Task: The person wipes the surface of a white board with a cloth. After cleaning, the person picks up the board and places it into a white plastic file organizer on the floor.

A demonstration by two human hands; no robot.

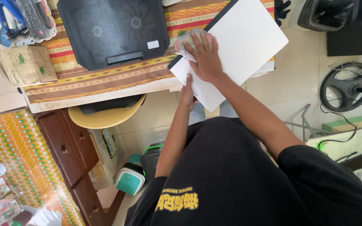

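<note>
The right hand [206,58] presses a pinkish cloth [189,39] flat under spread fingers onto the closed white laptop [248,37], which overhangs the table [105,81]. The left hand [186,93] grips the laptop's near edge, fingers curled beneath.

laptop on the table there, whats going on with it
A person stands over the patterned table, working on a closed white laptop that overhangs its edge. The right hand presses a pinkish cloth flat on the lid near one corner. The left hand grips the laptop's near edge, steadying it. A black cooling pad lies beside it, and a cardboard box sits at the table's far corner.
</note>
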